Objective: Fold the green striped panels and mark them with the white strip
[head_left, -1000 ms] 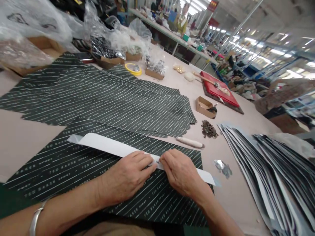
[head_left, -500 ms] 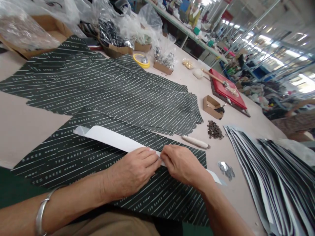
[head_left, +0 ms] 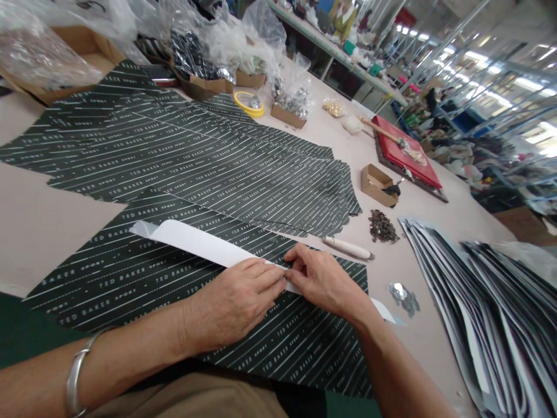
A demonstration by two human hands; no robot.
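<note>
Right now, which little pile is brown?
The pile beside the small open box; the silver pieces sit lower in view, the gold pieces higher.

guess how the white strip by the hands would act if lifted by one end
The white strip is probably light, since it looks thin. It would likely bend yet hold its shape: past the left hand, its free end spans smoothly, seemingly raised off the striped sheet. The clear film at its tip may be floppier, as it looks creased.
</note>
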